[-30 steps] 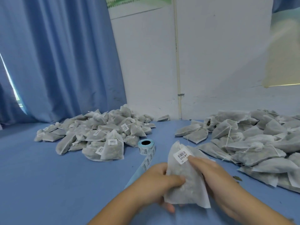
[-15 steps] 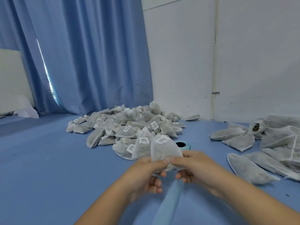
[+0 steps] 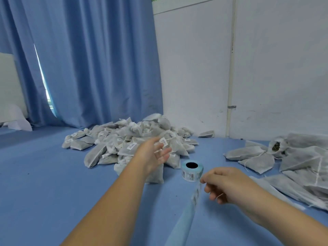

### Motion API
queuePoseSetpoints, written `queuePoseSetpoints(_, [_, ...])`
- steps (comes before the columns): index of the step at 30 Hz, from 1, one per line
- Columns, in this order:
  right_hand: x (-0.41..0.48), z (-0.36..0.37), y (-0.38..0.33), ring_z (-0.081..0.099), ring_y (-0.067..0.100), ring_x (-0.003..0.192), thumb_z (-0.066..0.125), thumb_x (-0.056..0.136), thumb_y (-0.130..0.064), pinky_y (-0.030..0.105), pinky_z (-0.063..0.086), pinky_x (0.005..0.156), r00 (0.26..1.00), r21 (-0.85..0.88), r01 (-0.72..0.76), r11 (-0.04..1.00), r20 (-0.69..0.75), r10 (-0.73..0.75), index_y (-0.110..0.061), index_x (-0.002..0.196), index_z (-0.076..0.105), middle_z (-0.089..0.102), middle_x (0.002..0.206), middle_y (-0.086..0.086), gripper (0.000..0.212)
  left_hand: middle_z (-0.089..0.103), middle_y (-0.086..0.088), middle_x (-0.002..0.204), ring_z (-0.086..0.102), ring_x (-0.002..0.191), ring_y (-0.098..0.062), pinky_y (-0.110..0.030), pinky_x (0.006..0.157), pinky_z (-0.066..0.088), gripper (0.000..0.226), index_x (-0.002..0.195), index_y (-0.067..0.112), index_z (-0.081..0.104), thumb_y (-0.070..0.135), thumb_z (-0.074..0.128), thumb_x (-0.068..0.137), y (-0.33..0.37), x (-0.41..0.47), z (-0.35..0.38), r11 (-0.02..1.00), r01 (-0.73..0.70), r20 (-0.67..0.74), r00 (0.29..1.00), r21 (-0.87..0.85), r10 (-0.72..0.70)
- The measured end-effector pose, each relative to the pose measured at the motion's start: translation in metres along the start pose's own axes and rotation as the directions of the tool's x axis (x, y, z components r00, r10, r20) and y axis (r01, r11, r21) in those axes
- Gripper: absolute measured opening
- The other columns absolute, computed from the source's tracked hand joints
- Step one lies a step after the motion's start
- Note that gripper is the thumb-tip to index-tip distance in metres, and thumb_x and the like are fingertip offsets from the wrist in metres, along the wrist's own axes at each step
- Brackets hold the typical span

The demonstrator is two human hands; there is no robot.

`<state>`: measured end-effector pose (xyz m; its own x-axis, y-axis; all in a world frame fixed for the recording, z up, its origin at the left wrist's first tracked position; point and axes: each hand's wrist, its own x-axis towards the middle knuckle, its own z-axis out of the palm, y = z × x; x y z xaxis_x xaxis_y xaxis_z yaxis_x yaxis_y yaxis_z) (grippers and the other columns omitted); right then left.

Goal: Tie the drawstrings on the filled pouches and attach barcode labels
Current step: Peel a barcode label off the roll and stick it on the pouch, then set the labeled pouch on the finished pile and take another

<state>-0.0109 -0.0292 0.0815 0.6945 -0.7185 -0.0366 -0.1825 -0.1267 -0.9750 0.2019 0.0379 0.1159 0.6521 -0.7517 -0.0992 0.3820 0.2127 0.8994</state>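
Observation:
My left hand (image 3: 154, 155) reaches out over the near edge of the pile of labelled pouches (image 3: 127, 144), fingers spread and holding nothing. A pouch with a barcode label (image 3: 164, 141) lies just beyond its fingertips. My right hand (image 3: 223, 183) hovers low beside the blue label roll (image 3: 191, 172), fingers loosely curled. Its index tip touches the label strip (image 3: 196, 194) that trails from the roll toward me. A pile of unlabelled pouches (image 3: 298, 160) lies at the right, one of them open at the top.
A blue cloth (image 3: 53, 183) covers the table. A blue curtain (image 3: 88, 59) hangs behind the left pile and a white wall (image 3: 275, 68) stands behind the right pile. One stray pouch (image 3: 206, 134) lies by the wall.
Both hands held a labelled pouch before. Now my left hand has let it go at the labelled pile, and my right hand has dropped to the label strip. The view has turned left.

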Motion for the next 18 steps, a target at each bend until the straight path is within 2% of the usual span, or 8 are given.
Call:
queuePoseSetpoints(3, [-0.008, -0.011, 0.009, 0.057, 0.013, 0.049, 0.063, 0.084, -0.014, 0.023, 0.043, 0.047, 0.999, -0.013, -0.017, 1.0, -0.03, 0.017, -0.007, 0.079, 0.071, 0.067, 0.062, 0.003, 0.012, 0.064, -0.005, 0.093, 0.068, 0.075, -0.022, -0.034, 0.072, 0.055, 0.011, 0.104, 0.01, 0.06, 0.018, 0.06, 0.096, -0.023, -0.008, 0.008, 0.997, 0.047, 0.033, 0.998, 0.061, -0.049])
queuePoseSetpoints(7, [-0.021, -0.024, 0.022, 0.056, 0.013, 0.048, 0.063, 0.085, -0.013, 0.023, 0.042, 0.046, 0.997, -0.009, -0.043, 0.999, -0.062, 0.042, -0.008, 0.077, 0.071, 0.066, 0.061, 0.002, 0.012, 0.063, 0.0, 0.076, 0.061, 0.062, -0.016, -0.028, 0.064, 0.048, 0.006, 0.092, 0.013, 0.064, 0.016, 0.06, 0.094, -0.039, -0.027, 0.032, 0.994, 0.066, 0.06, 0.996, 0.09, -0.071])
queuePoseSetpoints(10, [-0.034, -0.034, 0.032, 0.056, 0.013, 0.047, 0.063, 0.085, -0.013, 0.022, 0.042, 0.045, 0.995, 0.011, -0.053, 0.999, -0.082, 0.054, -0.008, 0.077, 0.07, 0.066, 0.06, 0.002, 0.011, 0.061, 0.001, 0.072, 0.057, 0.056, -0.013, -0.026, 0.059, 0.044, 0.009, 0.087, 0.014, 0.066, 0.016, 0.06, 0.093, -0.055, -0.042, 0.059, 0.99, 0.09, 0.097, 0.99, 0.111, -0.101])
queuePoseSetpoints(14, [-0.054, -0.055, 0.045, 0.056, 0.012, 0.045, 0.063, 0.086, -0.012, 0.022, 0.041, 0.044, 0.989, 0.057, -0.055, 0.997, -0.131, 0.062, -0.007, 0.079, 0.069, 0.065, 0.059, 0.003, 0.011, 0.062, 0.001, 0.073, 0.058, 0.05, -0.011, -0.023, 0.051, 0.043, 0.008, 0.09, 0.015, 0.067, 0.016, 0.059, 0.093, -0.086, -0.061, 0.096, 0.982, 0.155, 0.152, 0.973, 0.11, -0.171])
queuePoseSetpoints(18, [-0.073, -0.071, 0.067, 0.054, 0.016, 0.047, 0.061, 0.088, -0.014, 0.024, 0.038, 0.044, 0.978, 0.113, -0.022, 0.993, -0.205, 0.045, -0.005, 0.082, 0.07, 0.065, 0.059, 0.004, 0.014, 0.059, 0.0, 0.071, 0.053, 0.048, -0.012, -0.023, 0.048, 0.04, 0.011, 0.083, 0.013, 0.066, 0.013, 0.06, 0.092, -0.141, -0.082, 0.127, 0.984, 0.168, 0.062, 0.983, 0.065, -0.172])
